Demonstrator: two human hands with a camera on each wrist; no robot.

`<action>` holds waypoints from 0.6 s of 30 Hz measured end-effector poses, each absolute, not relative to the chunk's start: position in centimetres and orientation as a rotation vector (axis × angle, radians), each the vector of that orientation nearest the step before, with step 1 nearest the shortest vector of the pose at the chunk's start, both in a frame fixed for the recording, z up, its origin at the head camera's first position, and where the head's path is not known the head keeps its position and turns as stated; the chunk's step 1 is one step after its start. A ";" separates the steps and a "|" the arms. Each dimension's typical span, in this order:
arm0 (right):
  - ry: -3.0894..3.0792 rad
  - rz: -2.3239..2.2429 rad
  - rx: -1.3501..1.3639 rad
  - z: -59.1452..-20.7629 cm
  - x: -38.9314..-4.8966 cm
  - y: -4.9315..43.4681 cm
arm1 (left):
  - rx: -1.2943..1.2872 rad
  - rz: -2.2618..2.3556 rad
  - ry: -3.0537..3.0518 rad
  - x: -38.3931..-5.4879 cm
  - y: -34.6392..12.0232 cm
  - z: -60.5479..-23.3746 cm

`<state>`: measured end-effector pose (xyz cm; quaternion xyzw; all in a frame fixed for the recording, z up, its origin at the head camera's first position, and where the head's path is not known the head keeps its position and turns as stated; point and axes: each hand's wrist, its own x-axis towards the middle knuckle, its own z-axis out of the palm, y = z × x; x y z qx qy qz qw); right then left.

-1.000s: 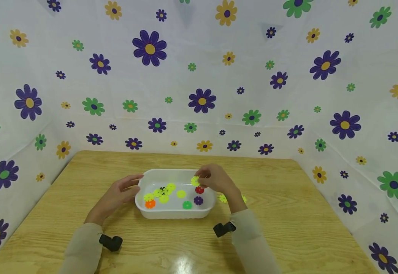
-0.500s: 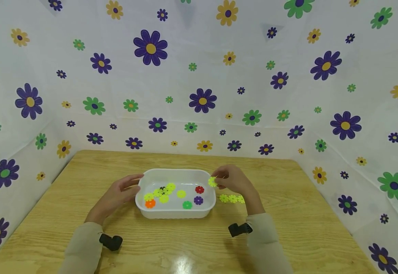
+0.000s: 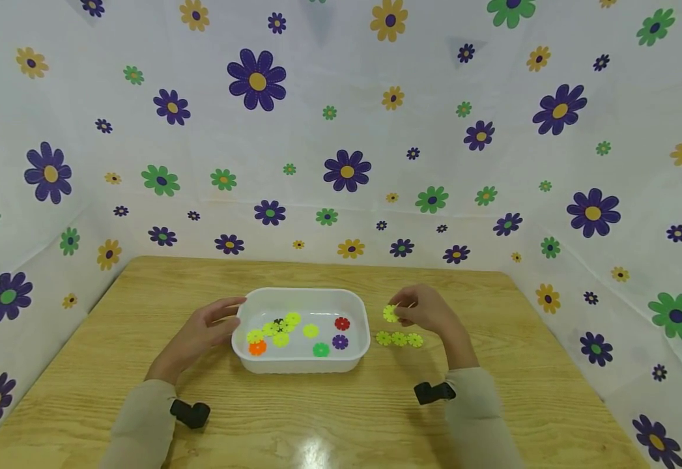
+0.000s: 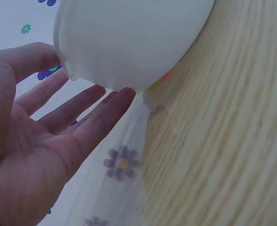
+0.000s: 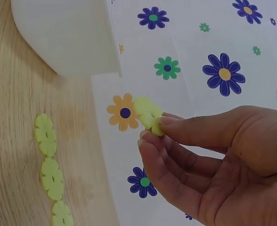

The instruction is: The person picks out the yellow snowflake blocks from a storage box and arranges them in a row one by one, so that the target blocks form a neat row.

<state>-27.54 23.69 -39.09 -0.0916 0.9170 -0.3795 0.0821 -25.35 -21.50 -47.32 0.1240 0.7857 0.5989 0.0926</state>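
Between thumb and fingertips, my right hand (image 3: 428,309) pinches a yellow flower-shaped plastic disc (image 5: 148,115), held over the table to the right of the white tub (image 3: 299,366). Three more yellow discs (image 3: 399,339) lie in a row on the wood just below that hand. My left hand (image 3: 202,333) has its fingers extended at the tub's left end; in the left wrist view the fingertips (image 4: 127,94) are right at the tub wall. Inside the tub are several yellow discs (image 3: 311,331), plus orange (image 3: 257,348), green (image 3: 320,350), purple (image 3: 340,342), red (image 3: 342,324) and black (image 3: 279,323) ones.
The wooden table (image 3: 294,423) extends around the tub on every side. Behind it and along both sides hangs a white cloth (image 3: 305,130) printed with flowers. A black wrist camera (image 3: 191,414) is strapped to each sleeve.
My right hand has carried the yellow disc from above the tub, over its right rim, to above the table. The row of three discs is now uncovered. My left hand stays put.
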 end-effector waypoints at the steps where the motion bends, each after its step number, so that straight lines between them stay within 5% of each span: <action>1: 2.742 -1.132 -0.267 -39.2 -27.5 23.9 | 0.370 1.779 2.332 -25.4 -21.5 -47.3; 18: 2.757 -1.121 -0.225 -39.5 -27.0 26.6 | 0.323 1.705 2.387 -25.5 -21.4 -47.6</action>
